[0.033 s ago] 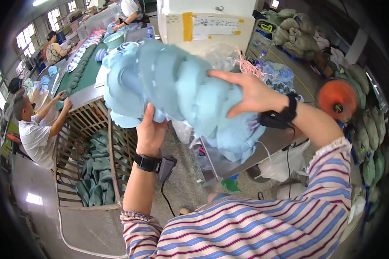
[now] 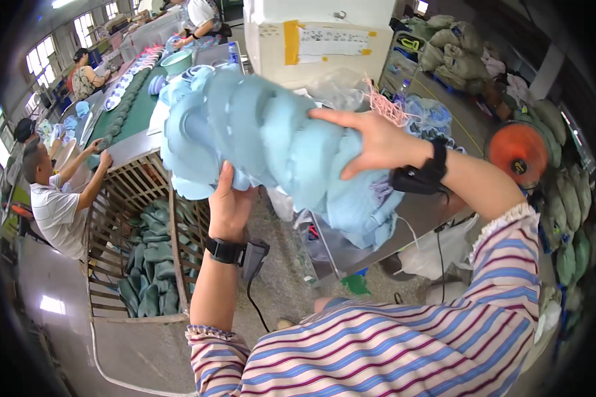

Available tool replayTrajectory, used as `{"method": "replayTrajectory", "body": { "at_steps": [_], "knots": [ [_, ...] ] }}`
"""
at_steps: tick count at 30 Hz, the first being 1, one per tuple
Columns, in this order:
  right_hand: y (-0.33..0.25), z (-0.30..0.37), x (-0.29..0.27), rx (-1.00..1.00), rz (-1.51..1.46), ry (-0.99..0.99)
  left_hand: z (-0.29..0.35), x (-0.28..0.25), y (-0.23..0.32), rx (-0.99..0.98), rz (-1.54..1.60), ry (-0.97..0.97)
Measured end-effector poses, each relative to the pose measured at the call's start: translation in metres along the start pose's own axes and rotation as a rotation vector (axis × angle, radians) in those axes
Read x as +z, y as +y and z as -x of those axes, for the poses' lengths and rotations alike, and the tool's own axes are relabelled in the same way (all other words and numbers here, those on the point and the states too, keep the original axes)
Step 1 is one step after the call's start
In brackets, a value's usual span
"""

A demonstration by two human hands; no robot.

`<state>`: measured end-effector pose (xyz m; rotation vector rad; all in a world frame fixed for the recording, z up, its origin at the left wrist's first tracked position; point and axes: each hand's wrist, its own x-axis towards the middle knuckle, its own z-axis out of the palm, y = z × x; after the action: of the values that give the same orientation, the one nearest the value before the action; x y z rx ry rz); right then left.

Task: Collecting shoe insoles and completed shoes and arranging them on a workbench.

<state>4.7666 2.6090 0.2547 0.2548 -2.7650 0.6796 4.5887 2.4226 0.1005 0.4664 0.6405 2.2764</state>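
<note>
A large bundle of overlapping light blue, soft-looking pieces [image 2: 251, 126] is held up in front of me, tilted from upper left to lower right. What kind of pieces they are I cannot make out. My left hand [image 2: 232, 208] supports its underside near the left end, thumb up against it and fingers partly hidden beneath. From the right, my right hand [image 2: 394, 142] grips the upper side, its thumb and forefinger spread over the pieces. The bundle's lower right end hangs over a metal-topped table [image 2: 410, 215].
A slatted crate [image 2: 172, 248] with several dark green pieces [image 2: 155, 261] stands at left. Beyond it, a person in a white shirt [image 2: 59, 212] works at a green conveyor [image 2: 136, 116]. Pink strings [image 2: 384, 106], a white box [image 2: 318, 49] and an orange round fan [image 2: 516, 149] lie beyond and right.
My right hand has shifted slightly left with the upper part of the bundle. My left hand stays nearly in place beneath it.
</note>
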Motion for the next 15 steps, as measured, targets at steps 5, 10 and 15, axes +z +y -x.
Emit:
{"method": "replayTrajectory", "body": {
  "at_steps": [5,10,15],
  "knots": [
    [0.012,-0.087,0.044,0.006,-0.108,-0.194,-0.01,-0.068,0.038,-0.01,0.012,0.106],
    [0.035,-0.147,0.058,-0.006,-0.073,-0.163,-0.057,-0.09,0.082,0.074,-0.03,0.092],
    [0.088,-0.192,0.106,-0.159,0.11,0.088,-0.128,-0.131,0.111,0.174,0.128,-0.051]
  ]
}}
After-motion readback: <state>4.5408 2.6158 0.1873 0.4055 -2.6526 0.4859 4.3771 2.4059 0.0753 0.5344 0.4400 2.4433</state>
